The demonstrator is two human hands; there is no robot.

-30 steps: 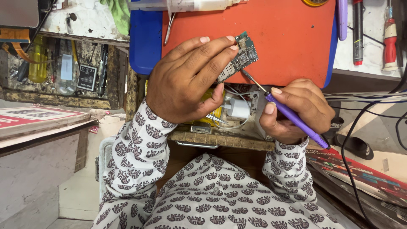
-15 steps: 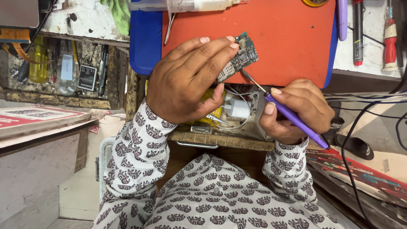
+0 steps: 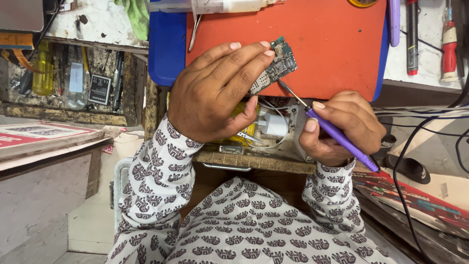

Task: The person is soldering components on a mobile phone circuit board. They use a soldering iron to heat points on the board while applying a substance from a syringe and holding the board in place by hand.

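My left hand (image 3: pixel 215 88) grips a small green circuit board (image 3: pixel 276 66), held tilted over an orange mat (image 3: pixel 317 39). My right hand (image 3: pixel 342 127) is wrapped around a purple-handled tool (image 3: pixel 342 139) whose thin metal tip touches the board's lower edge. Both sleeves are white with a dark printed pattern. The lower part of the board is hidden behind my left fingers.
A blue tray (image 3: pixel 166 49) lies under the orange mat. An open drawer below holds a white charger (image 3: pixel 273 124), wires and tweezers. Screwdrivers (image 3: pixel 448 44) lie at the top right, black cables (image 3: pixel 430 146) run on the right, and a shelf of bottles and parts (image 3: pixel 73 78) sits at left.
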